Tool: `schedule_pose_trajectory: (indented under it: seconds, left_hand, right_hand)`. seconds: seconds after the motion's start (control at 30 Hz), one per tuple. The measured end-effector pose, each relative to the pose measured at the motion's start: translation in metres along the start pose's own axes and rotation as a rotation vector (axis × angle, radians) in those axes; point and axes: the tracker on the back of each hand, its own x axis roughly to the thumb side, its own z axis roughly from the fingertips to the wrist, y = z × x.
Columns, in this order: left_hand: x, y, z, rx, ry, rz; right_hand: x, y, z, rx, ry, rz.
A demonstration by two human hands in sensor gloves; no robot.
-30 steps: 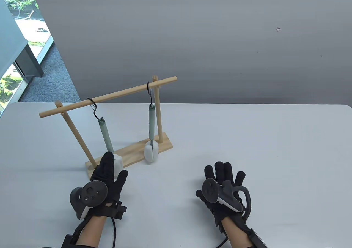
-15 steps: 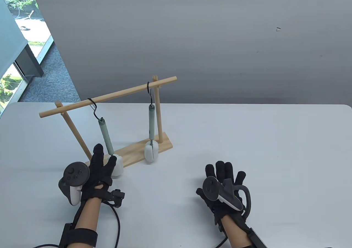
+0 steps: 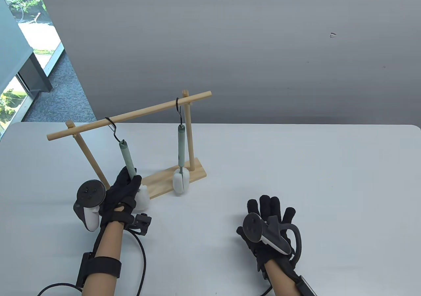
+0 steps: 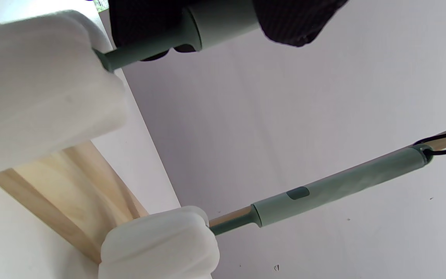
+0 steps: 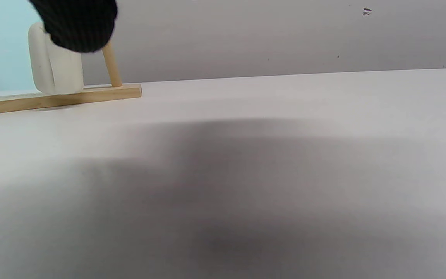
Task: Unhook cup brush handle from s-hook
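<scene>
A wooden rack [image 3: 130,115] carries two black s-hooks. The left s-hook [image 3: 113,130] holds a cup brush with a grey-green handle [image 3: 127,158] and a white sponge head [image 3: 143,198]. My left hand [image 3: 126,187] grips the low end of that handle just above the sponge; the left wrist view shows the handle [image 4: 215,23] in my fingers [image 4: 296,23]. The handle's top loop still sits on the hook. A second brush [image 3: 181,145] hangs from the right s-hook [image 3: 178,107]. My right hand [image 3: 268,217] lies flat and open on the table, empty.
The rack's wooden base [image 3: 194,174] stands on the white table [image 3: 296,164], with its right post [image 3: 188,135] close behind the second brush. A grey wall is behind. A window lies at far left.
My left hand moved up from the sponge head and closed around the lower handle of the left brush. The brush tilted slightly. My right hand stayed put.
</scene>
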Motion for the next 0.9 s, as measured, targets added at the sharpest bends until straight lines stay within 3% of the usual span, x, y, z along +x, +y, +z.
schedule_pose_trajectory:
  seconds: [0.23,0.9]
  left_hand:
    - [0.002,0.0,0.006,-0.004,-0.034,-0.007]
    - [0.028,-0.005,0.041,-0.125,-0.145,0.235]
  right_hand:
    - [0.002,0.001,0.0,0.016,-0.01,0.009]
    - [0.003,0.004,0.002,0.058,-0.076,-0.014]
